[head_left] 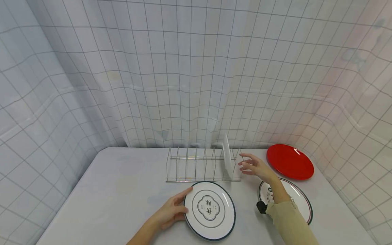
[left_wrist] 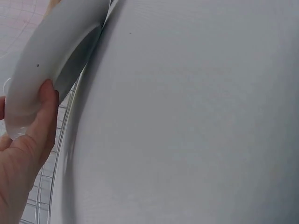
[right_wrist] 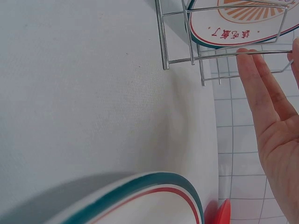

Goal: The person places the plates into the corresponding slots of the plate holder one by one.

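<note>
My left hand (head_left: 172, 211) grips the left edge of a white plate (head_left: 225, 204) with a dark blue rim and a printed emblem in its middle. The left wrist view shows this plate (left_wrist: 44, 51) tilted, the fingers on its rim. Just behind it stands a wire dish rack (head_left: 202, 179). Near the rack's right end, a white plate (head_left: 227, 156) stands on edge between the wires; its printed face (right_wrist: 233, 35) shows in the right wrist view. Beside that end is my right hand (head_left: 258, 169), fingers extended, fingertips at a rack wire and holding nothing.
A red plate (head_left: 289, 161) lies at the back right of the white table (head_left: 122, 190). In front of it, partly under my right forearm, is a white plate (head_left: 298, 197) with a dark rim and red line. Gridded curtains (head_left: 190, 85) surround the table's back and sides.
</note>
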`<state>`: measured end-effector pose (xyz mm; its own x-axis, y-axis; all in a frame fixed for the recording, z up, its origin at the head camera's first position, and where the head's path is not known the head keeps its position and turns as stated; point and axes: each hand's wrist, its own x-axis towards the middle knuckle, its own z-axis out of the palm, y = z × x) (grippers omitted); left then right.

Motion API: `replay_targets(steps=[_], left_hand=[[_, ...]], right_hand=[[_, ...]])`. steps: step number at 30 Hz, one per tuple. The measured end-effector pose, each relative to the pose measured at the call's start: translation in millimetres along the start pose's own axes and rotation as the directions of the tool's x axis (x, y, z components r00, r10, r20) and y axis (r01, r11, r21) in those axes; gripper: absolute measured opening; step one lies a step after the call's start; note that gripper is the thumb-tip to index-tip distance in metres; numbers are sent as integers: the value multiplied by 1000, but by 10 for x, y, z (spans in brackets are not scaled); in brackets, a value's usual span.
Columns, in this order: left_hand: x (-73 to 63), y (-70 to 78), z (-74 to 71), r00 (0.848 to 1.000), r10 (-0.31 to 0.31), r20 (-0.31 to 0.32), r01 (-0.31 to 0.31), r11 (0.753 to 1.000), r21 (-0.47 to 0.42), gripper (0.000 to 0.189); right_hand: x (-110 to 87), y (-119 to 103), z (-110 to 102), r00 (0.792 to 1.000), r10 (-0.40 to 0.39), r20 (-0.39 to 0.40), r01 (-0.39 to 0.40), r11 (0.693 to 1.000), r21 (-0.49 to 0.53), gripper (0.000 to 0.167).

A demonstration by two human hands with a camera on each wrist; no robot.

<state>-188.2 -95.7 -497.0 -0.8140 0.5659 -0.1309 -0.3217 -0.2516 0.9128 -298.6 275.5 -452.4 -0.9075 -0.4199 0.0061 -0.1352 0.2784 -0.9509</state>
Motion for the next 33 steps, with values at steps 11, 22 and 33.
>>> replay_targets(steps=[11,22,33], left_hand=[[-53,69,-69,986,100,130,-91,993,-74,88],[-125,563,-69,967,246,69,-250,968,41,77],[113,1253,89,938,343,-55,-319,914,250,85]], right_hand=[[-5,-10,-1,1000,1,8,-2,1000,8,51],[-9,-21,3,1000,9,1,-9,1000,6,53],[-17,-29,9,1000,-7,14,6,999,36,51]])
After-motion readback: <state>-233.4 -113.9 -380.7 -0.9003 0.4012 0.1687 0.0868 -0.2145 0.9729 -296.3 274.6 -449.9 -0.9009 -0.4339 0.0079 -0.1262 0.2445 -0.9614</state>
